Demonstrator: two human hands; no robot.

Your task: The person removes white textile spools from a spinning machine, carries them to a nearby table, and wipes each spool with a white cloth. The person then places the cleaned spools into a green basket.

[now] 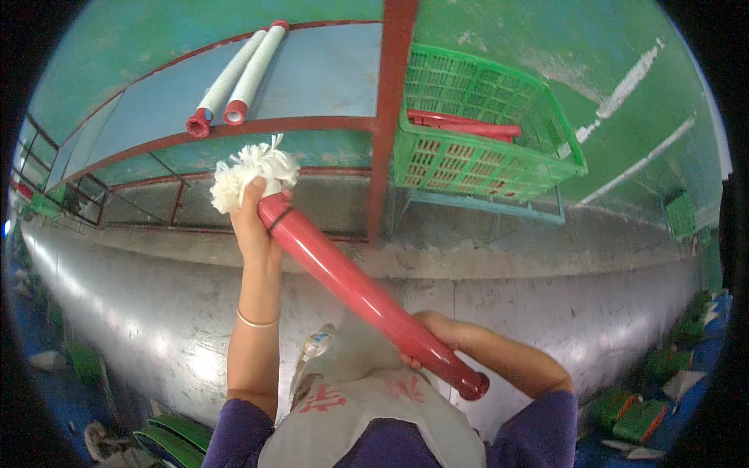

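Note:
A long glossy red tube (347,281) lies slantwise in front of me, its far end up to the left and its near end down to the right. From the far end sticks a tuft of white yarn (253,168) with loose cut strands, and a dark band circles the tube just below. My left hand (256,222) is closed around the base of the tuft at the tube's mouth. Lower down, my right hand (438,331) grips the tube from its right side, with most of its fingers hidden behind it.
Two white rolls with red ends (238,74) rest on a blue-grey shelf (328,70) at the far left. Right of a red post (388,140), a green plastic crate (468,164) holds red tubes (468,125). A shiny metal surface (179,327) spans the area before me.

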